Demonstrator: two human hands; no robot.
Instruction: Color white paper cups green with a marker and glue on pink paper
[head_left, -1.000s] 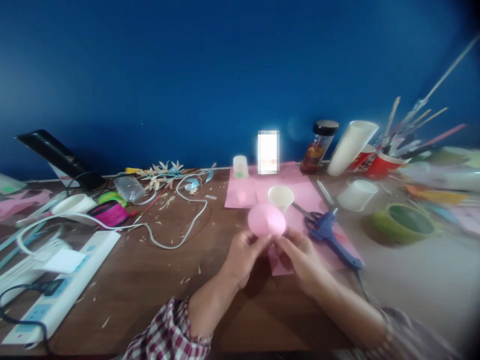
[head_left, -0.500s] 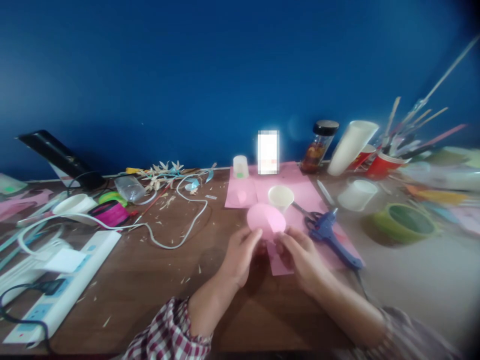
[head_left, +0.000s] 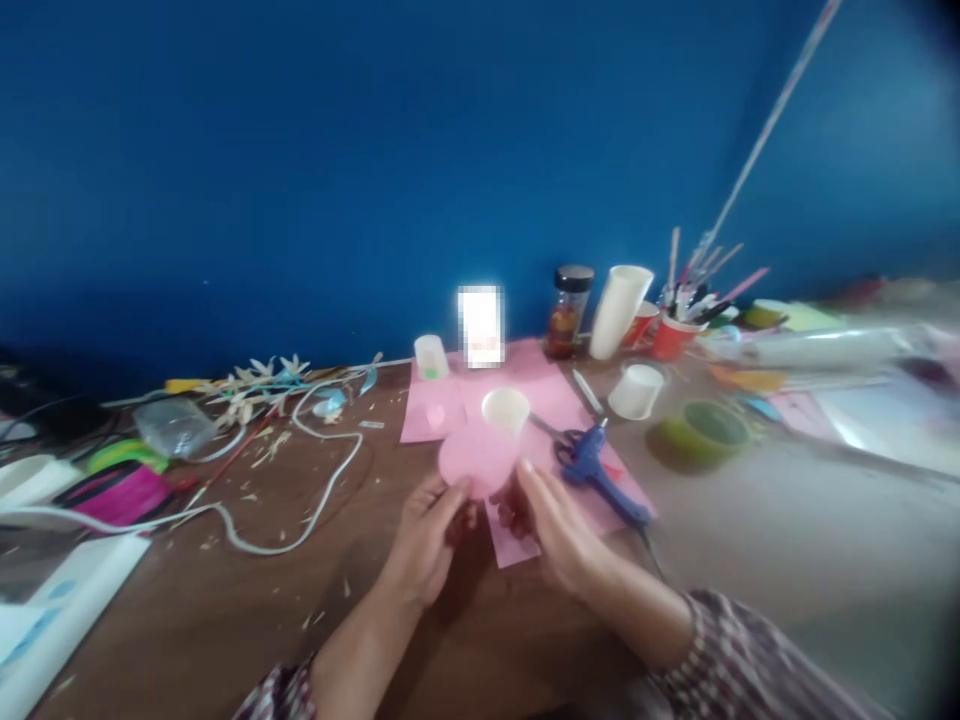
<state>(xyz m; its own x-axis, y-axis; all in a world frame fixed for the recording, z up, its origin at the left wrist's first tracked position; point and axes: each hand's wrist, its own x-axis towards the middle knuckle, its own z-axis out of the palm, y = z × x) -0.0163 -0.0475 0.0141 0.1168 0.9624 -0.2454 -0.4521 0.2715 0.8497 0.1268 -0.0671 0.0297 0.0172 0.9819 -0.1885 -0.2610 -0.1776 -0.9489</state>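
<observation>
Nearest first: checked sleeves (head_left: 750, 640), both forearms reaching forward over the brown bench (head_left: 255, 610). Left hand (head_left: 424, 542): fingers narrow, pinching the lower left edge of a pink paper disc (head_left: 477, 452). Right hand (head_left: 553, 527): thumb raised beside the disc's lower right edge, fingers curled below; cannot tell whether they grip it. Disc sits between and just ahead of the two hands, lifted, broad face toward the viewer.

Beneath and beyond the fingers, pink sheets (head_left: 546, 378) on the bench. Well left of the left fingers: white power strip (head_left: 82, 595), magenta roll (head_left: 120, 492), a loose white cord (head_left: 335, 485).

Just right of the right fingers, a blue glue gun (head_left: 592, 468) lying by dark-handled scissors (head_left: 567, 442); farther right, a green roll (head_left: 703, 435), blurred.

Right behind the disc, a pale cup (head_left: 505, 410), mouth up. Past the fingers to the right, white pen (head_left: 587, 391) and small white cup (head_left: 636, 391), upside down.

Farthest out from the fingers: a whited-out bright patch (head_left: 481, 325), dark-lidded jar (head_left: 568, 318), red cup (head_left: 671, 340) of brushes and sticks, blue wall (head_left: 360, 170).
</observation>
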